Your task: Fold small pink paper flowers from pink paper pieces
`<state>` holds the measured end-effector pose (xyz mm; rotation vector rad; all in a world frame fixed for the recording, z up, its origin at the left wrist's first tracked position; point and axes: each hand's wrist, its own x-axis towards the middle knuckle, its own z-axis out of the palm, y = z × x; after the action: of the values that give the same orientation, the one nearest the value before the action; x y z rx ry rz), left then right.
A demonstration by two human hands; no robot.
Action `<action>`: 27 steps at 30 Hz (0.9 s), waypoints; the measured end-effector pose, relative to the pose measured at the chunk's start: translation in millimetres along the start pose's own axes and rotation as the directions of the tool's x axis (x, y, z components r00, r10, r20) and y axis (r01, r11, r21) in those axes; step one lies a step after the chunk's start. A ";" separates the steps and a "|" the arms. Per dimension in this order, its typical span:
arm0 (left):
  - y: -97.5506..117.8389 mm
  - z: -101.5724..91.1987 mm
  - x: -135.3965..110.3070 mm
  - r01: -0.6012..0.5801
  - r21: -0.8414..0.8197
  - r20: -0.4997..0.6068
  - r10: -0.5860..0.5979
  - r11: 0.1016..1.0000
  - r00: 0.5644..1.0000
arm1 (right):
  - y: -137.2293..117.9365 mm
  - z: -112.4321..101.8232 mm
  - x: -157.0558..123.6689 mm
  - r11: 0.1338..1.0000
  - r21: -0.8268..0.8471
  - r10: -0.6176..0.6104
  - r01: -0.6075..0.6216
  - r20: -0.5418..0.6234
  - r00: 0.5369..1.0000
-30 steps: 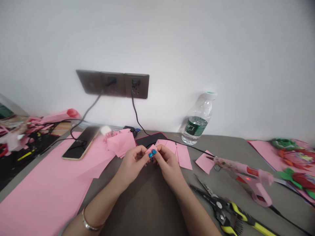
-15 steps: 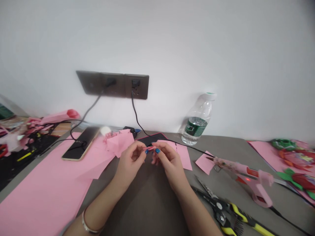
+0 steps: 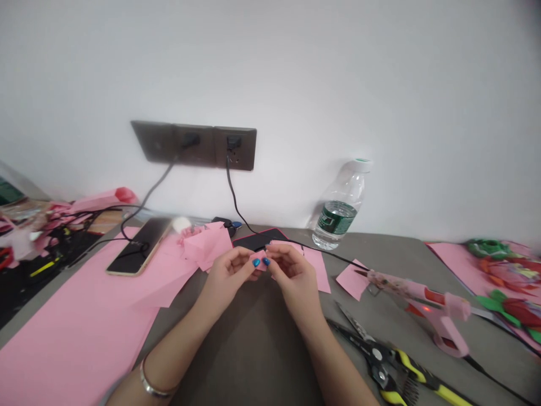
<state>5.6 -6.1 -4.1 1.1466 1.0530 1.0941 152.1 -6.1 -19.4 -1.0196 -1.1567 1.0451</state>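
Note:
A small piece of pink paper (image 3: 258, 258) is pinched between my two hands above the grey table. My left hand (image 3: 228, 275) grips its left side, thumb in front and fingers behind. On the other side, my right hand (image 3: 296, 276) holds it the same way, and the two thumbs nearly meet. Part of the paper is covered by my fingers. Behind my hands lie a dark red-edged pad (image 3: 264, 237) and a pink paper sheet (image 3: 318, 265). Left of them is a crumpled pile of pink paper (image 3: 209, 243).
Large pink sheets (image 3: 80, 332) lie at left with a phone (image 3: 139, 245) on them. A water bottle (image 3: 340, 211) leans by the wall. At right are a pink glue gun (image 3: 422, 296), scissors (image 3: 376, 352), a pink scrap (image 3: 351, 281) and paper flowers (image 3: 513, 270). A black cable (image 3: 325, 252) crosses behind my hands.
The small pink paper has turned in my fingers, so its flat face shows now. My thumbs have moved closer together over it. Everything else stays in place.

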 end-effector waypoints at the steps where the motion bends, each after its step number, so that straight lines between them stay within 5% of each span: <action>1: -1.1 -0.6 0.4 0.013 -0.013 0.013 -0.013 1.000 1.000 | -0.5 0.0 -0.5 0.999 -0.044 -0.030 0.031 0.013 0.999; 9: -2.2 -1.5 -0.1 0.059 -0.045 0.008 -0.058 0.997 0.998 | -8.1 1.5 -2.9 0.875 -0.364 -0.305 0.319 0.097 0.947; 18: -3.3 3.8 -4.4 -0.140 0.252 0.019 0.140 0.958 0.990 | -7.7 5.8 -5.8 0.870 -0.408 -0.289 0.279 0.037 0.957; 27: -5.7 3.5 -4.6 -0.143 0.228 -0.020 0.152 0.963 0.988 | -5.7 7.5 -7.0 0.924 -0.297 -0.243 0.241 0.031 0.970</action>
<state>9.0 -11.7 -9.1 1.4094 1.1585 1.1365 144.5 -13.6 -14.3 -1.0790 -1.4254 0.6824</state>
